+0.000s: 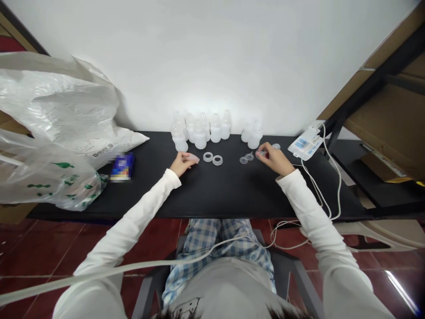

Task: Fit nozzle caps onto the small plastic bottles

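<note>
My left hand [182,164] is closed on a translucent plastic piece [194,158], whose exact kind I cannot make out. Just right of it, two white screw rings [208,157] lie flat on the black table [212,195]. My right hand [275,160] pinches a clear bottle nipple [261,153], partly hidden by the fingers. Two more clear nipples [244,160] lie to its left, and another clear piece [276,146] sits behind it. Beyond the hands stand several small baby bottles [200,135] with clear domed caps; a second group of bottles [255,136] is nearer my right hand.
Large plastic bags [56,102] and a blue packet [122,167] are on the left. At the right lies a white power strip [306,142] with cables [318,190]. A white cable [133,267] crosses over my lap. The white wall [212,57] closes off the back.
</note>
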A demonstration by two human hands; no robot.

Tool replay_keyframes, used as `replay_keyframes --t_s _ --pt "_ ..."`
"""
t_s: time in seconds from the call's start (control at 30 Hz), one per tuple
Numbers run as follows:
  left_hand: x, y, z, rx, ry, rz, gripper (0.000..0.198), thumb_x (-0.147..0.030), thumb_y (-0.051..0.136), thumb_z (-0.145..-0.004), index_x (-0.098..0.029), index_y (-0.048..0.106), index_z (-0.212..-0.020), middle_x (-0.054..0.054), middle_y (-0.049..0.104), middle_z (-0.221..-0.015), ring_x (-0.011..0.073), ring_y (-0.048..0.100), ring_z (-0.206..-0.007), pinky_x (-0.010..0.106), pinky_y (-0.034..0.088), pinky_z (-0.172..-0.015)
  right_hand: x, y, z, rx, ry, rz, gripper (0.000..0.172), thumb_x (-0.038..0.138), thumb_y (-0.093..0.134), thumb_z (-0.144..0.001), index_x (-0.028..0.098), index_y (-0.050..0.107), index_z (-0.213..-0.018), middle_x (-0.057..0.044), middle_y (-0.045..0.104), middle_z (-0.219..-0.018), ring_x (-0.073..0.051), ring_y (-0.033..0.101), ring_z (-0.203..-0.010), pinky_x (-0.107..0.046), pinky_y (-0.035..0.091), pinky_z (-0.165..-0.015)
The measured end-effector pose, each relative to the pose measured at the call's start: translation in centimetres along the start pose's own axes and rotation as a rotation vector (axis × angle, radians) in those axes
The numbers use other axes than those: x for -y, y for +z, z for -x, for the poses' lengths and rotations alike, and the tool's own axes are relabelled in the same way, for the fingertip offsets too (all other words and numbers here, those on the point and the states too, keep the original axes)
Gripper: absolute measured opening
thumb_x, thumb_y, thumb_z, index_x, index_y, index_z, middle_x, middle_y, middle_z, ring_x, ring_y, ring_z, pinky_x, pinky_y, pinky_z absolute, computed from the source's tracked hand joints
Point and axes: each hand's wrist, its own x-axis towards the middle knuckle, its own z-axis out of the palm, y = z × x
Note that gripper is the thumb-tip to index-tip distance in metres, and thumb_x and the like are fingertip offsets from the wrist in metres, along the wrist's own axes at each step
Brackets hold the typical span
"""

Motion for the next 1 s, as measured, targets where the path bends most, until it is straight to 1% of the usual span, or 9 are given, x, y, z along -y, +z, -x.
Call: replay_keyframes --t_s 0.07,0.23,0.37,0.5,0.6,0.7,0.77,0.93,1.0 --pt "1.4 -0.6 0.4 -0.002 0.104 -0.167 0.046 -0.032 0.081 -0.063 -0.023 0.042 -0.086 0.003 0.069 -0.092 0.0169 0.065 -0.084 0.031 0.053 -0.077 -1.2 0.2 0.4 0.062 0.082 0.143 0.021 0.038 0.058 -0.089 0.02 0.055 -0.101 0.001 0.057 -0.066 -0.017 0.056 -0.06 -0.028 0.039 -0.059" --pt "2.0 0.6 1.0 -0.087 0.381 -0.591 0.038 -0.032 0.077 -0.069 -0.022 0.047 -0.091 0.014 0.065 -0.116 0.032 0.058 -0.116 0.048 0.046 -0.1 -1.4 2.0 0.7 0.144 0.091 0.35 0.024 0.031 0.061 -0.089 0.018 0.055 -0.108 -0.006 0.065 -0.079 -0.022 0.063 -0.071 -0.028 0.039 -0.06" --pt "1.6 0.3 1.1 -0.328 0.501 -0.691 0.055 -0.041 0.075 -0.072 -0.015 0.05 -0.113 0.022 0.054 -0.129 0.0388 0.048 -0.13 0.056 0.034 -0.111 -1.4 1.6 1.4 0.083 0.091 0.326 0.034 0.04 0.058 -0.091 0.016 0.054 -0.115 -0.007 0.065 -0.08 -0.023 0.064 -0.069 -0.03 0.041 -0.059" --pt "1.2 -1.3 -0.8 -0.627 0.429 -0.547 0.079 -0.039 0.077 -0.069 -0.011 0.037 -0.13 0.025 0.04 -0.14 0.0382 0.04 -0.137 0.054 0.031 -0.114 -0.5 0.1 2.1 -0.054 0.043 0.235 0.029 0.04 0.052 -0.093 0.019 0.058 -0.111 -0.005 0.065 -0.081 -0.021 0.063 -0.072 -0.03 0.042 -0.063" --pt "0.9 -1.9 -3.5 -0.581 0.335 -0.43 0.083 -0.031 0.082 -0.061 -0.015 0.035 -0.128 0.021 0.047 -0.135 0.0343 0.049 -0.131 0.05 0.038 -0.112 1.4 -0.4 2.0 -0.122 -0.029 0.192 0.024 0.036 0.047 -0.095 0.02 0.062 -0.105 -0.005 0.065 -0.081 -0.02 0.059 -0.072 -0.03 0.042 -0.066" --pt "0.5 -2.1 -5.4 -0.475 0.226 -0.338 0.067 -0.024 0.078 -0.063 -0.02 0.038 -0.117 0.009 0.06 -0.111 0.027 0.063 -0.111 0.047 0.048 -0.102 3.2 -0.5 1.6 -0.16 -0.093 0.145 0.026 0.036 0.044 -0.096 0.02 0.064 -0.1 -0.006 0.064 -0.081 -0.019 0.058 -0.073 -0.031 0.042 -0.069" --pt "0.2 -2.2 -5.4 -0.469 0.216 -0.299 0.056 -0.024 0.075 -0.067 -0.021 0.04 -0.111 0.004 0.062 -0.1 0.0228 0.066 -0.1 0.044 0.052 -0.096 3.9 -0.5 1.4 -0.186 -0.119 0.098 0.027 0.037 0.043 -0.097 0.02 0.064 -0.098 -0.006 0.063 -0.082 -0.019 0.057 -0.074 -0.032 0.042 -0.071" --pt "-0.4 -1.8 -2.2 -0.622 0.566 -0.344 0.044 -0.027 0.071 -0.073 -0.022 0.049 -0.11 0.01 0.057 -0.116 0.0243 0.058 -0.113 0.044 0.052 -0.101 5.8 -0.2 0.2 -0.252 -0.133 -0.15 0.038 0.051 0.041 -0.098 0.02 0.063 -0.098 -0.007 0.066 -0.092 -0.017 0.056 -0.072 -0.031 0.045 -0.071" --pt "-0.8 -0.9 -0.8 -0.477 0.717 -0.422 0.044 -0.032 0.076 -0.069 -0.022 0.056 -0.106 0.012 0.058 -0.116 0.0292 0.058 -0.118 0.05 0.048 -0.107 7.2 0.0 -0.5 -0.262 -0.085 -0.304 0.048 0.06 0.036 -0.097 0.021 0.062 -0.108 -0.006 0.067 -0.097 -0.015 0.058 -0.071 -0.03 0.046 -0.068"
